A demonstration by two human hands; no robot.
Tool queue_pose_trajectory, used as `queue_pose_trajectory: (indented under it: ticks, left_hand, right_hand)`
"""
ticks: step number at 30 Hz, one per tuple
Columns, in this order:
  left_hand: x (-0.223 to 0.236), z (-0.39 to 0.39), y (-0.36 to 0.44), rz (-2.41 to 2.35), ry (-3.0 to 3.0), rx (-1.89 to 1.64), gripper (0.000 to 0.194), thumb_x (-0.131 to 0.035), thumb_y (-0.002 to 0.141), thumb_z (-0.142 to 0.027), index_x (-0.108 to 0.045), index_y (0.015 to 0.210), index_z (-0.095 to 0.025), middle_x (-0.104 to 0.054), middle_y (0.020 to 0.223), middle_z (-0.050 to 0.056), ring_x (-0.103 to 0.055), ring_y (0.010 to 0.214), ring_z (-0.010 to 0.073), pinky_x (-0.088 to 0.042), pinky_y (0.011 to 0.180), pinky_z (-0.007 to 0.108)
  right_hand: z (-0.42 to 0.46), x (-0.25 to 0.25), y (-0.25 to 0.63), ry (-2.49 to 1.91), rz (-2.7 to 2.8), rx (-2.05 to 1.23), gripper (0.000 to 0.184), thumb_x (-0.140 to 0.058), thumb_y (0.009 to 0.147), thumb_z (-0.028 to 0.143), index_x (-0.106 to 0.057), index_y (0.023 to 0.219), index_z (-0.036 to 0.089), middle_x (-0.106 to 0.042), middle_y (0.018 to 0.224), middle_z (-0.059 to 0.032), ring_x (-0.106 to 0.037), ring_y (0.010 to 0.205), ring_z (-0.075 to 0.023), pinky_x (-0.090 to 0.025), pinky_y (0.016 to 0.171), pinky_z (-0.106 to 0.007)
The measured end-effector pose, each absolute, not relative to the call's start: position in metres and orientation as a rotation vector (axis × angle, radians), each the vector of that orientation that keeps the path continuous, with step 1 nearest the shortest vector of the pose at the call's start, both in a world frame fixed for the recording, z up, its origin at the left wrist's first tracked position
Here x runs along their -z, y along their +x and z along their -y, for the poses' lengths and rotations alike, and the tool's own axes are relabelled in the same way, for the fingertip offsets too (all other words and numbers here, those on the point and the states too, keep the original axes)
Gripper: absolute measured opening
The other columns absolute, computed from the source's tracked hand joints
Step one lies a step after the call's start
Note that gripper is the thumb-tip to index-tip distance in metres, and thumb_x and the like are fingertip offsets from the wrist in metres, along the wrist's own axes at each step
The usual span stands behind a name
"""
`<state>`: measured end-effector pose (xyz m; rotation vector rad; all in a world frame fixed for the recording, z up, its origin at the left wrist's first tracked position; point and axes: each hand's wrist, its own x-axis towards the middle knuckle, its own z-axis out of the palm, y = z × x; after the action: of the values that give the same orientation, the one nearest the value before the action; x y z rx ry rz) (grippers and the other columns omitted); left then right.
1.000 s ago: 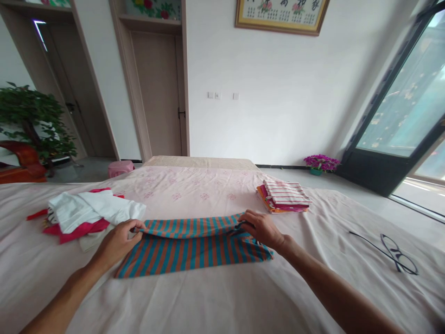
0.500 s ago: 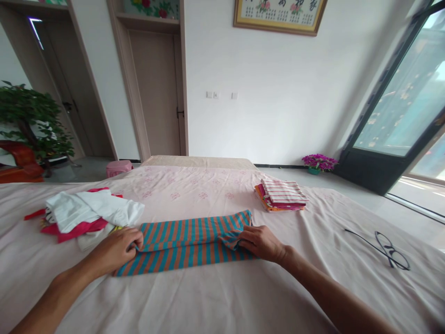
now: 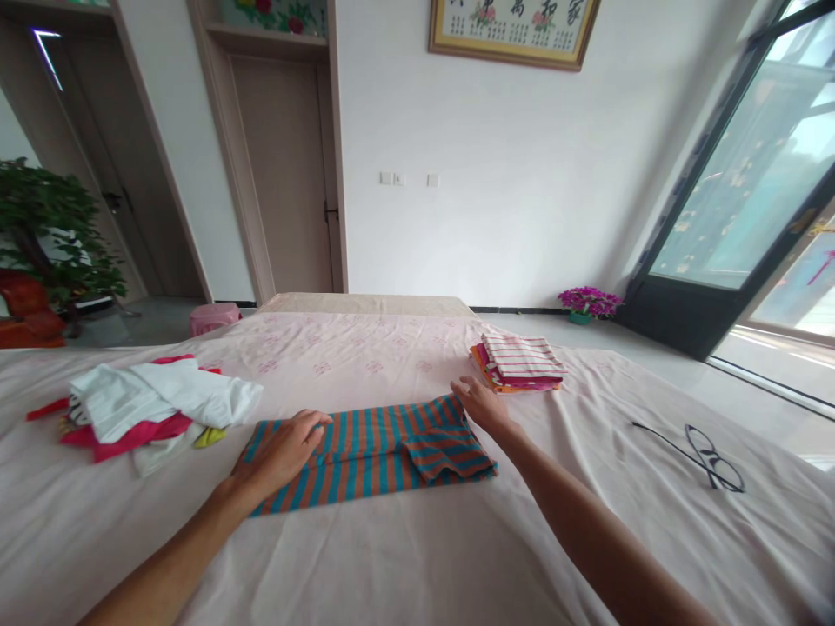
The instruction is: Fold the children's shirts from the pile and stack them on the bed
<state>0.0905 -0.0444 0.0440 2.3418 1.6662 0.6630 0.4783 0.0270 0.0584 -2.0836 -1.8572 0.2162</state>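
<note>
A teal and brown striped garment [image 3: 371,474] lies folded into a long band across the bed in front of me, with a smaller flap turned over at its right end. My left hand [image 3: 297,443] rests over the band's left part, fingers loosely stretched and holding nothing. At the far right corner of the cloth is my right hand [image 3: 479,404], its fingers apart. Whether those fingertips touch the fabric I cannot tell. Just beyond them sits a stack of folded clothes [image 3: 525,358], a red-striped white piece on top.
To the left lies a loose heap of white and red clothes [image 3: 163,396]. Black-framed glasses [image 3: 714,461] rest on the pale bed cover [image 3: 404,565] at right. A pink stool [image 3: 215,318] and a pot of purple flowers [image 3: 589,302] stand beyond the bed.
Both hands have let go of the striped cloth's edges. The left moved right over the band; the right moved up to its far corner. The right-end flap now lies flatter. The view shifted slightly.
</note>
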Motion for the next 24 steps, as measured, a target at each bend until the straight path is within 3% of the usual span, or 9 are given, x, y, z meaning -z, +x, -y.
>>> queue_pose_trajectory:
  ticks: [4, 8, 12, 14, 18, 21, 24]
  left_hand:
    - [-0.008, 0.044, 0.095, -1.794, 2.509, -0.522, 0.05, -0.036, 0.094, -0.044, -0.054, 0.136, -0.023, -0.049, 0.145, 0.009, -0.042, 0.135, 0.0252, -0.03, 0.112, 0.044]
    - [0.008, 0.045, 0.08, -1.968, 2.556, -0.339, 0.058, -0.037, 0.092, -0.057, -0.044, 0.144, -0.03, -0.037, 0.154, 0.01, -0.029, 0.143, 0.0312, -0.019, 0.113, 0.055]
    - [0.006, 0.047, 0.07, -1.959, 2.55, -0.281, 0.063, -0.033, 0.092, -0.061, -0.04, 0.146, -0.03, -0.032, 0.156, 0.011, -0.025, 0.145, 0.0305, -0.02, 0.113, 0.054]
    - [0.004, 0.051, 0.067, -1.946, 2.542, -0.299, 0.063, -0.033, 0.092, -0.062, -0.04, 0.146, -0.029, -0.031, 0.157, 0.012, -0.026, 0.144, 0.0303, -0.021, 0.113, 0.053]
    - [0.002, 0.061, 0.06, -1.975, 2.517, -0.401, 0.058, -0.034, 0.093, -0.058, -0.047, 0.142, -0.029, -0.035, 0.155, 0.012, -0.032, 0.142, 0.0304, -0.024, 0.113, 0.051]
    - [0.001, 0.069, 0.054, -2.065, 2.458, -0.411, 0.054, -0.031, 0.095, -0.052, -0.052, 0.138, -0.027, -0.038, 0.153, 0.012, -0.036, 0.139, 0.0293, -0.028, 0.112, 0.048]
    - [-0.001, 0.074, 0.051, -2.142, 2.409, -0.354, 0.053, -0.034, 0.095, -0.048, -0.05, 0.139, -0.024, -0.04, 0.151, 0.013, -0.035, 0.14, 0.0306, -0.029, 0.11, 0.049]
  right_hand:
    - [-0.039, -0.043, 0.477, -2.073, 1.799, -0.299, 0.039, -0.053, 0.082, 0.029, -0.065, 0.119, 0.028, -0.072, 0.105, -0.0033, -0.064, 0.1, -0.0222, -0.045, 0.078, -0.03]
    - [-0.036, -0.036, 0.488, -2.066, 1.785, -0.287, 0.042, -0.053, 0.078, 0.02, -0.066, 0.118, 0.026, -0.072, 0.101, -0.0026, -0.064, 0.097, -0.0198, -0.045, 0.076, -0.026]
    - [-0.02, -0.044, 0.488, -1.93, 1.8, -0.1, 0.04, -0.048, 0.082, 0.017, -0.065, 0.118, 0.021, -0.069, 0.108, -0.0068, -0.061, 0.098, -0.0199, -0.044, 0.078, -0.028]
    - [-0.004, -0.053, 0.481, -1.71, 1.937, -0.077, 0.032, -0.048, 0.084, 0.02, -0.068, 0.109, 0.021, -0.068, 0.102, -0.0063, -0.061, 0.09, -0.0182, -0.044, 0.076, -0.028]
    - [0.037, -0.068, 0.462, -1.312, 2.364, -0.435, 0.021, -0.061, 0.082, 0.035, -0.069, 0.096, 0.022, -0.068, 0.086, -0.0004, -0.06, 0.074, -0.0141, -0.043, 0.067, -0.024]
    - [0.059, -0.068, 0.451, -1.165, 2.58, -0.399, 0.026, -0.073, 0.074, 0.036, -0.069, 0.096, 0.024, -0.068, 0.091, 0.0003, -0.061, 0.083, -0.0159, -0.042, 0.073, -0.024]
    - [0.063, -0.066, 0.445, -1.181, 2.577, -0.299, 0.015, -0.066, 0.08, 0.027, -0.069, 0.093, 0.023, -0.068, 0.09, -0.0002, -0.06, 0.087, -0.0155, -0.041, 0.077, -0.025]
